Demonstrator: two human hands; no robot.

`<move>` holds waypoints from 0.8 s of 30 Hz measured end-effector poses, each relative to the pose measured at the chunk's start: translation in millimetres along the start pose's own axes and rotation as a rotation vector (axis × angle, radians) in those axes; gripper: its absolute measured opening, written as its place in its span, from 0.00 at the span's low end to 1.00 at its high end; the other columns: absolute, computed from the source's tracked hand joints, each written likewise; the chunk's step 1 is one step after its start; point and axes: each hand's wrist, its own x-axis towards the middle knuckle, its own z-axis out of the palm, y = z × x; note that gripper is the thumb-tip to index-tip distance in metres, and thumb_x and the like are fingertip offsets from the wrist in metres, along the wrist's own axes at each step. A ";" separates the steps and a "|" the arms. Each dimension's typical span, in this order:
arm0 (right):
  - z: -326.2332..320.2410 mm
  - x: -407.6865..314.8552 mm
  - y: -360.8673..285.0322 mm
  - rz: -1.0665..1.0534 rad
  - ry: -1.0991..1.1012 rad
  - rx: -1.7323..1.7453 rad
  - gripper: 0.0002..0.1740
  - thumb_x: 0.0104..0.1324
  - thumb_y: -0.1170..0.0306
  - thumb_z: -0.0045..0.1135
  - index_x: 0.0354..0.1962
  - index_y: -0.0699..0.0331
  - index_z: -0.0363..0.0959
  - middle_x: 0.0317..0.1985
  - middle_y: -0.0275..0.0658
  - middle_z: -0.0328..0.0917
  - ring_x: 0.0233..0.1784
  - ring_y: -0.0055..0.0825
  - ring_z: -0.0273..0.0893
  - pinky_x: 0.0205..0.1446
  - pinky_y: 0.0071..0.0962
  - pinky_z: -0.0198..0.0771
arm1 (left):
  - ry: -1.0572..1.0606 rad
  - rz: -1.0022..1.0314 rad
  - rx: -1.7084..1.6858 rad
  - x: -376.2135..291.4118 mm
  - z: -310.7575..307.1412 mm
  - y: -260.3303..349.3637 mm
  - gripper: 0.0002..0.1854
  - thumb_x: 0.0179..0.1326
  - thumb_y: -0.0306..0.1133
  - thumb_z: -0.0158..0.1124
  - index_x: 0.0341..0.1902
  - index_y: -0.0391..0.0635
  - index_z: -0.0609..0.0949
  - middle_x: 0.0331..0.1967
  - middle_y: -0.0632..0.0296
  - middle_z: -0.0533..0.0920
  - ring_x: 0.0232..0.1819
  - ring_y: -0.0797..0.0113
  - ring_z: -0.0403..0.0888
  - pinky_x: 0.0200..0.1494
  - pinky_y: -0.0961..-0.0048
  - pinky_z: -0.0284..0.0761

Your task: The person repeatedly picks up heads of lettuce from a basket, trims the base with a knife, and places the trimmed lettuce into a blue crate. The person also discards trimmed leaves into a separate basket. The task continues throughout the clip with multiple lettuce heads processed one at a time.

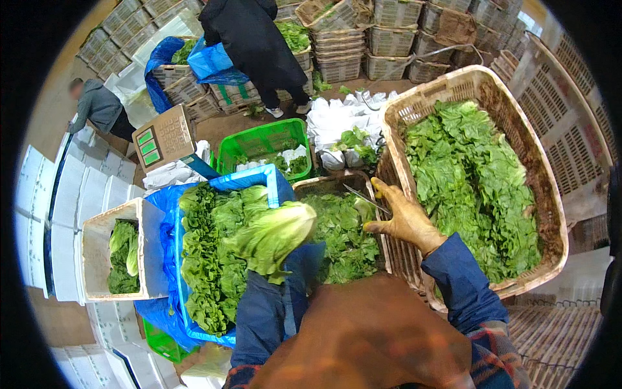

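A pale green lettuce head (279,231) lies at the end of my left sleeve, raised over the edge of a blue-lined crate (182,272); it covers my left hand, which appears to support it. Rows of leafy lettuce (209,257) fill that crate. My gloved right hand (401,216) holds a knife (364,198), thumb and forefinger spread, the blade pointing up and left. Below the blade is a crate of loose green leaves (345,238). Right of this hand, a large dirty plastic crate (556,214) holds more lettuce (466,180).
A scale (165,138) stands beyond the blue-lined crate, beside a green basket (265,141). A white foam box (146,253) with greens is at left, near stacked white boxes (92,189). White-wrapped bundles (335,121) lie ahead. Two people are farther off, one in a dark coat (252,44).
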 end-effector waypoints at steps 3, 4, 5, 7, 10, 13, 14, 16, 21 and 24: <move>54.7 20.9 24.4 -0.174 -0.079 0.782 0.68 0.51 0.37 0.76 0.79 0.54 0.47 0.74 0.47 0.62 0.74 0.45 0.65 0.75 0.45 0.63 | -0.060 0.159 0.453 -3.2 28.6 -40.8 0.25 0.68 0.28 0.62 0.68 0.39 0.73 0.58 0.51 0.80 0.60 0.55 0.78 0.65 0.66 0.74; 72.2 23.9 33.9 -0.058 -0.216 1.014 0.67 0.52 0.35 0.74 0.78 0.56 0.50 0.73 0.44 0.64 0.74 0.43 0.63 0.74 0.47 0.63 | -0.152 0.294 0.801 -1.1 36.0 -54.8 0.25 0.68 0.28 0.62 0.68 0.39 0.74 0.58 0.51 0.80 0.60 0.55 0.78 0.65 0.66 0.74; 92.3 28.7 40.3 -0.061 -0.135 1.073 0.64 0.51 0.34 0.75 0.76 0.57 0.55 0.70 0.42 0.68 0.73 0.44 0.62 0.71 0.48 0.67 | -0.248 0.481 1.181 0.5 41.1 -65.8 0.25 0.67 0.27 0.62 0.68 0.39 0.74 0.58 0.51 0.80 0.60 0.55 0.78 0.65 0.66 0.74; 105.1 20.5 61.9 0.189 -0.128 1.471 0.59 0.51 0.49 0.80 0.74 0.58 0.57 0.70 0.42 0.69 0.73 0.40 0.63 0.70 0.48 0.69 | -0.413 0.713 1.623 3.1 44.5 -72.9 0.25 0.67 0.26 0.62 0.67 0.39 0.74 0.57 0.52 0.80 0.59 0.55 0.78 0.64 0.67 0.74; 90.1 4.7 81.0 0.105 0.168 1.146 0.52 0.51 0.59 0.83 0.70 0.63 0.63 0.63 0.41 0.74 0.63 0.36 0.72 0.59 0.40 0.77 | 0.376 -0.343 0.573 3.6 40.0 -45.1 0.38 0.66 0.29 0.68 0.78 0.42 0.64 0.74 0.45 0.69 0.74 0.49 0.67 0.75 0.61 0.65; 65.3 10.5 64.5 0.114 0.229 1.290 0.46 0.52 0.57 0.83 0.64 0.67 0.70 0.53 0.42 0.81 0.50 0.33 0.83 0.46 0.32 0.84 | 0.453 0.184 1.404 -5.8 46.0 -4.6 0.46 0.60 0.36 0.76 0.79 0.43 0.62 0.75 0.43 0.67 0.75 0.49 0.66 0.76 0.60 0.64; 60.3 17.2 50.4 0.126 0.161 1.375 0.47 0.52 0.52 0.82 0.61 0.69 0.71 0.50 0.42 0.83 0.46 0.32 0.84 0.43 0.32 0.84 | 0.244 0.383 1.465 -4.7 53.7 0.1 0.54 0.56 0.46 0.79 0.80 0.40 0.58 0.76 0.39 0.63 0.78 0.46 0.60 0.79 0.57 0.56; 64.0 33.4 12.0 -0.046 -0.005 1.296 0.47 0.52 0.47 0.82 0.60 0.68 0.73 0.46 0.42 0.84 0.44 0.34 0.85 0.45 0.32 0.84 | 0.017 0.466 1.686 -4.5 69.7 -3.2 0.67 0.45 0.53 0.84 0.81 0.38 0.53 0.78 0.37 0.59 0.80 0.43 0.55 0.81 0.56 0.53; 99.3 51.9 -62.2 0.001 -0.246 1.058 0.60 0.43 0.42 0.85 0.67 0.64 0.68 0.58 0.38 0.76 0.54 0.29 0.76 0.57 0.30 0.75 | 0.283 0.455 1.501 -13.0 41.9 -5.5 0.70 0.37 0.42 0.89 0.79 0.35 0.52 0.68 0.41 0.72 0.68 0.43 0.72 0.71 0.55 0.69; 107.0 59.5 -65.5 0.002 -0.296 1.009 0.57 0.48 0.47 0.84 0.71 0.59 0.66 0.57 0.36 0.75 0.40 0.18 0.70 0.43 0.21 0.71 | 0.208 0.802 1.846 -21.5 -22.5 49.2 0.65 0.37 0.38 0.87 0.79 0.38 0.57 0.62 0.46 0.77 0.61 0.48 0.76 0.62 0.55 0.74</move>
